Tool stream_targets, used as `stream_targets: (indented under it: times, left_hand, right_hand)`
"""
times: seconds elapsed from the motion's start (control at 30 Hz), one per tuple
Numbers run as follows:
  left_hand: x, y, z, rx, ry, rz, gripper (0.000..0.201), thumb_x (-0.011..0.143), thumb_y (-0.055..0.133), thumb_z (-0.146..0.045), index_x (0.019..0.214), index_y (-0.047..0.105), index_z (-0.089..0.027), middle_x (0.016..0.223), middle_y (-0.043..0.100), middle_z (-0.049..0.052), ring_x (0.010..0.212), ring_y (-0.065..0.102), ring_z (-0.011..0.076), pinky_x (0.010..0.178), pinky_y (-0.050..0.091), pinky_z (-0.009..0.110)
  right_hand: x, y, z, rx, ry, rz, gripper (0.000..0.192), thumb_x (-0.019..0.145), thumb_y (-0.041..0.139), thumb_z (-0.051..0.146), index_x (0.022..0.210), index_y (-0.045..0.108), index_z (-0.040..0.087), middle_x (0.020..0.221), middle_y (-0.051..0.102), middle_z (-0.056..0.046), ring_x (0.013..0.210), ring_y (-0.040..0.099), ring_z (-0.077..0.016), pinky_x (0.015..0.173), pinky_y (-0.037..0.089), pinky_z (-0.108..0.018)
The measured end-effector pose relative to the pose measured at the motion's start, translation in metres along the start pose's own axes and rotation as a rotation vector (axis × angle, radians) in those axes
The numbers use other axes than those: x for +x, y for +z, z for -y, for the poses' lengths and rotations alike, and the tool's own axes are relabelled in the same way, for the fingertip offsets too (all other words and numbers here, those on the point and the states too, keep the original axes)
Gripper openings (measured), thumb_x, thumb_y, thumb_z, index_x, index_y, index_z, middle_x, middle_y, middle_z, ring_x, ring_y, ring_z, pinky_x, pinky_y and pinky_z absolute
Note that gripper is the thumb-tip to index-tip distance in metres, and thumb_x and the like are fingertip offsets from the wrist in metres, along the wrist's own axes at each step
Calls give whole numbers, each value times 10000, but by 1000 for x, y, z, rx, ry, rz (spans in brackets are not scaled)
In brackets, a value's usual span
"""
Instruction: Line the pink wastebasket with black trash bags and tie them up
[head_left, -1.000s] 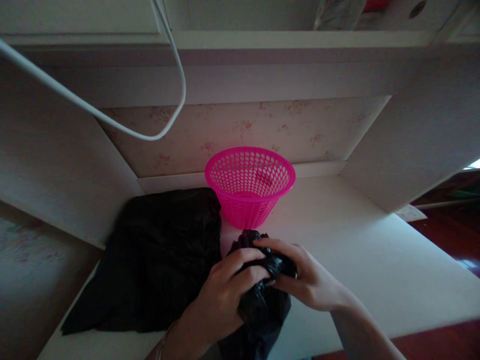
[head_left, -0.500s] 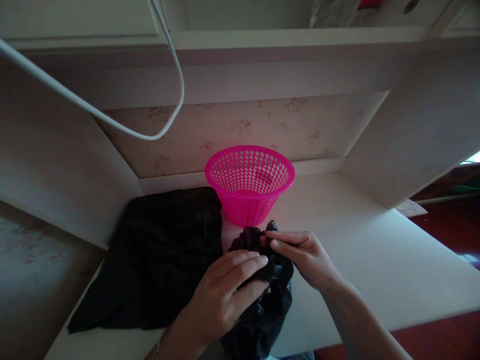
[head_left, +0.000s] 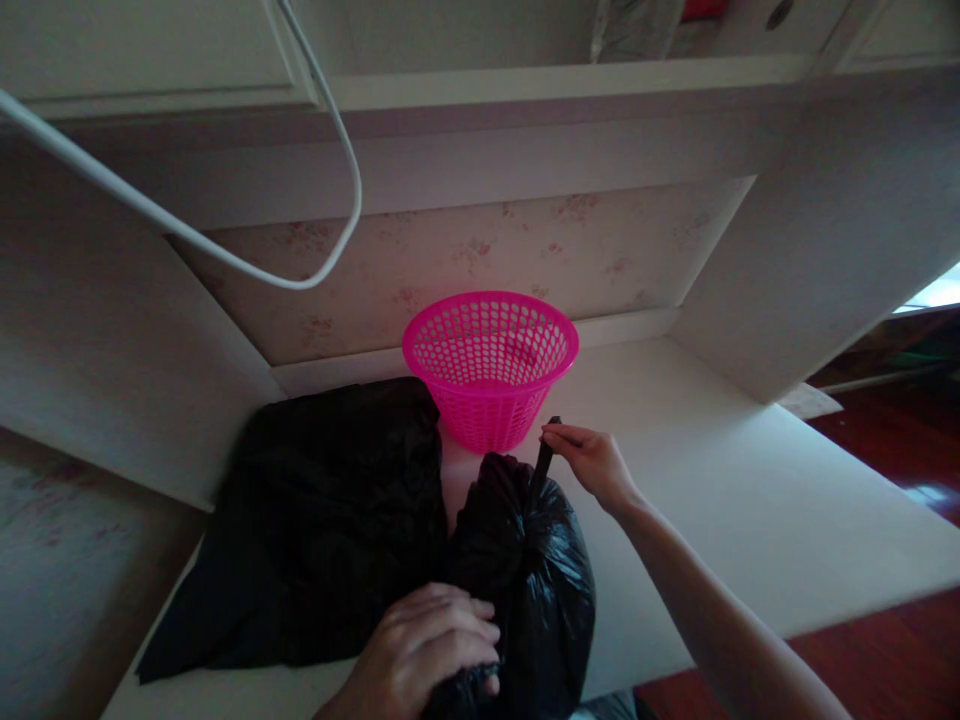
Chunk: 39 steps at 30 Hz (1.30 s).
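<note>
A crumpled black plastic bag (head_left: 525, 575) lies on the white desk (head_left: 712, 500) near its front edge. My left hand (head_left: 424, 650) grips the bag's near end at the desk's front. My right hand (head_left: 589, 460) pinches a thin strip of the same bag and holds it stretched up toward the far side. Just behind the bag stands an empty pink perforated basket (head_left: 490, 368). To the left lies a flat pile of black plastic bags (head_left: 322, 515).
White side panels wall the desk alcove on the left (head_left: 112, 340) and right (head_left: 817, 260), with a shelf above. A white cable (head_left: 225, 250) hangs in a loop at the upper left. Dark red floor (head_left: 900, 460) shows on the right.
My hands have drawn apart: the right one pulled a strip of the bag away toward the basket, the left one slid back to the bag's near end. The bag is now stretched longer.
</note>
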<state>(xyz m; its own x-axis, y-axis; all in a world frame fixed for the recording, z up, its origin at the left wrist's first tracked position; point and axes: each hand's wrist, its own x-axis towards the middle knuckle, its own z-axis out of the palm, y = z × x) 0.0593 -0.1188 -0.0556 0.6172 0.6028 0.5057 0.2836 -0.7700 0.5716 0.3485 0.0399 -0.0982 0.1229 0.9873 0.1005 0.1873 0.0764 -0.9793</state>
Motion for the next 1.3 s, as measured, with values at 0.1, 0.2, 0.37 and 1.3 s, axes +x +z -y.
stream_targets:
  times: [0.1, 0.2, 0.37, 1.3]
  left_hand:
    - [12, -5, -1, -128, -122, -50, 97, 992, 712, -235, 1084, 701, -262, 996, 824, 18, 945, 793, 169, 910, 621, 273]
    - [38, -14, 3, -125, -225, -125, 84, 970, 743, -226, 1035, 776, -269, 1097, 783, 46, 988, 769, 173, 901, 613, 274]
    - [90, -18, 20, -139, -216, -145, 133, 930, 783, -227, 1037, 847, -273, 1357, 720, 92, 1179, 725, 237, 1059, 568, 377]
    - [90, 24, 0, 50, -298, -192, 520, 1001, 677, -425, 1487, 625, -247, 1427, 684, 153, 1317, 673, 304, 1092, 589, 463]
  right_hand:
    - [-7, 0, 27, -29, -114, 13, 350, 826, 754, 495, 966, 859, 192, 949, 849, -103, 884, 785, -272, 904, 619, -451]
    - [-23, -1, 70, -60, -252, 79, 259, 877, 746, 445, 972, 857, 231, 956, 844, -63, 874, 771, -228, 854, 616, -366]
    - [-52, -4, 132, -213, -753, 405, 279, 1063, 561, 224, 1234, 781, 241, 972, 805, -52, 903, 744, -177, 826, 599, -301]
    - [-105, -41, 66, -282, -411, -55, 418, 976, 589, 329, 571, 590, 226, 506, 555, 7, 471, 533, -160, 473, 474, -246]
